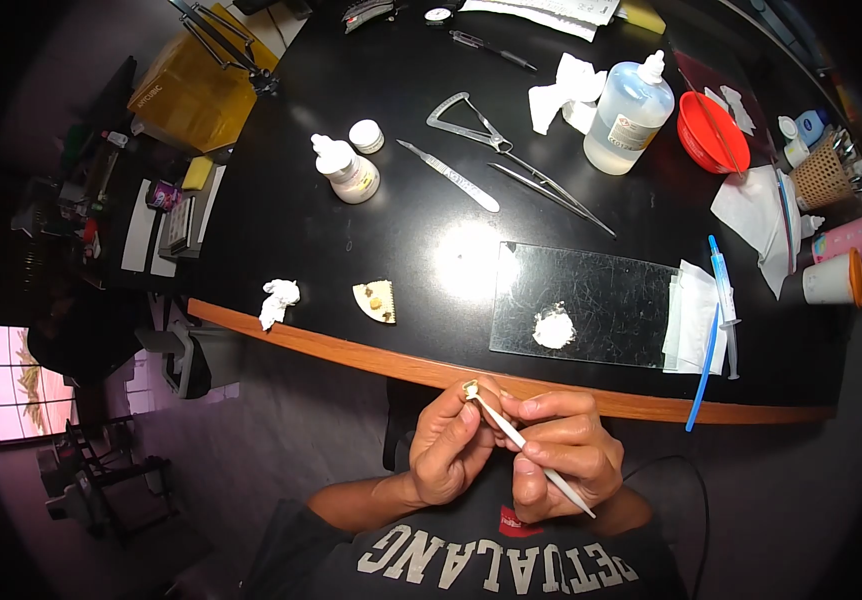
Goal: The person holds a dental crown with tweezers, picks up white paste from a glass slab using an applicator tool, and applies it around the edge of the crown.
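My left hand [448,445] pinches a small gold-coloured piece [470,387] with some white on it, just past the table's front edge. Across from it, my right hand [566,452] grips a slim white tool [501,420] whose tip touches or nearly touches that piece. Beyond the hands, a glass plate [601,290] lies on the black table with a mound of white powder [554,327] on it. A cream-coloured wedge-shaped piece [375,301] rests to the left of the plate, and a crumpled white tissue [279,303] sits farther left.
Farther back are a white dropper bottle [348,170], a small jar [366,136], a scalpel [449,176], tweezers [553,197], a metal caliper [466,122] and a large clear bottle [629,115]. A red bowl [703,130] and a blue-tipped syringe [725,290] stand out rightward.
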Action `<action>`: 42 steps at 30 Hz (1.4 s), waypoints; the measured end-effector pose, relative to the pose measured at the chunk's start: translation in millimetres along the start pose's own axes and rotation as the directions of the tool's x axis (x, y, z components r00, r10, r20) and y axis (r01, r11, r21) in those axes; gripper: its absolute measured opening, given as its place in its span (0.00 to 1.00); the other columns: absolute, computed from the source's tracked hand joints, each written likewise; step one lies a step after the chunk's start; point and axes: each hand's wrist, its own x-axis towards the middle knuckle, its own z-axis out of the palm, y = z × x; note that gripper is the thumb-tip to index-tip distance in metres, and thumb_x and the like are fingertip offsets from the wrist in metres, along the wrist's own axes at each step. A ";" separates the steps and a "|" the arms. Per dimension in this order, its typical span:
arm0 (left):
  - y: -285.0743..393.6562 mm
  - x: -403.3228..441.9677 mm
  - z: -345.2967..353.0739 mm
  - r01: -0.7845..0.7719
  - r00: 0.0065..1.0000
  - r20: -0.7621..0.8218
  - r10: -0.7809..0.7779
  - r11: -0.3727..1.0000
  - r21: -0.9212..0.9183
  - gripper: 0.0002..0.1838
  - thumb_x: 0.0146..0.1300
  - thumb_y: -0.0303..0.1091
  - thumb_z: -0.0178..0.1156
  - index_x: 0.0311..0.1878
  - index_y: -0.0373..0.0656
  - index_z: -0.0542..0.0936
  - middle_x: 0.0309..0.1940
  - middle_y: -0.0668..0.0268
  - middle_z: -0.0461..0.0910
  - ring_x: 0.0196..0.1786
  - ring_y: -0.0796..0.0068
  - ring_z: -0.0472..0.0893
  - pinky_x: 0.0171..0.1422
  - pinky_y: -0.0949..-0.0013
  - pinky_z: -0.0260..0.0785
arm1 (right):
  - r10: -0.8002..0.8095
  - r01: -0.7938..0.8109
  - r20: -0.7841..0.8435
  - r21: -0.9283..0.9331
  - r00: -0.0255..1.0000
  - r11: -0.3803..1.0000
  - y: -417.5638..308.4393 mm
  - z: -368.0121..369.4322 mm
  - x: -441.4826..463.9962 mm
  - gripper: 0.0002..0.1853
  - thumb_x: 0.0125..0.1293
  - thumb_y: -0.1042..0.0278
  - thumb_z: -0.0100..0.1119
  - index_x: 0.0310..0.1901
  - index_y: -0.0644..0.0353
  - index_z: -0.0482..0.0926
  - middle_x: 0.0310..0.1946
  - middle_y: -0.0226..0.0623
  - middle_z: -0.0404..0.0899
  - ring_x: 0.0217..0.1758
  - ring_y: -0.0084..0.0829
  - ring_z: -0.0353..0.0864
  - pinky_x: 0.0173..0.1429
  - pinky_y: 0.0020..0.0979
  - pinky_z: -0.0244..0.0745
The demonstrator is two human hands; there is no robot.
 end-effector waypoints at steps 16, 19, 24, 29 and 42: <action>-1.2 -2.2 -6.4 -0.002 1.000 0.013 0.003 0.998 -0.066 0.19 0.85 0.41 0.48 0.47 0.32 0.77 0.50 0.52 0.77 0.48 0.68 0.79 0.55 0.66 0.71 | 0.012 -0.012 -0.006 -0.035 1.000 0.999 -1.5 3.6 -1.4 0.10 0.64 0.83 0.67 0.47 0.66 0.81 0.36 0.43 0.86 0.49 0.46 0.92 0.52 0.39 0.91; -2.1 -2.0 -5.7 -0.012 1.000 0.017 0.013 0.997 -0.077 0.19 0.85 0.40 0.49 0.47 0.31 0.77 0.51 0.52 0.77 0.48 0.67 0.79 0.56 0.65 0.72 | 0.007 -0.007 -0.014 -0.024 1.000 1.000 -1.1 3.5 -3.4 0.10 0.64 0.83 0.67 0.47 0.66 0.81 0.36 0.43 0.86 0.49 0.46 0.92 0.52 0.39 0.91; 2.6 -4.0 2.4 0.052 0.992 -0.114 -0.050 0.999 0.010 0.19 0.82 0.43 0.51 0.39 0.35 0.75 0.43 0.52 0.77 0.49 0.62 0.76 0.59 0.58 0.70 | -0.011 0.010 -0.024 -0.048 1.000 0.999 0.8 4.7 -3.5 0.10 0.63 0.82 0.67 0.46 0.66 0.82 0.36 0.42 0.85 0.48 0.46 0.92 0.52 0.38 0.91; 1.2 -4.6 -1.1 0.044 0.996 -0.079 -0.045 0.999 -0.009 0.19 0.82 0.43 0.51 0.41 0.34 0.76 0.46 0.51 0.77 0.51 0.62 0.77 0.60 0.59 0.71 | -0.023 0.022 -0.033 -0.049 0.999 0.999 0.6 5.6 -2.8 0.10 0.63 0.82 0.67 0.46 0.66 0.82 0.36 0.42 0.85 0.48 0.45 0.92 0.51 0.38 0.91; 3.2 0.6 -2.6 0.047 0.998 -0.030 -0.051 0.993 -0.111 0.19 0.85 0.41 0.48 0.44 0.33 0.76 0.45 0.55 0.75 0.46 0.68 0.77 0.54 0.65 0.70 | -0.003 0.003 -0.002 -0.032 1.000 0.999 3.7 2.4 -3.0 0.12 0.65 0.83 0.66 0.50 0.65 0.80 0.37 0.41 0.85 0.50 0.45 0.91 0.52 0.41 0.91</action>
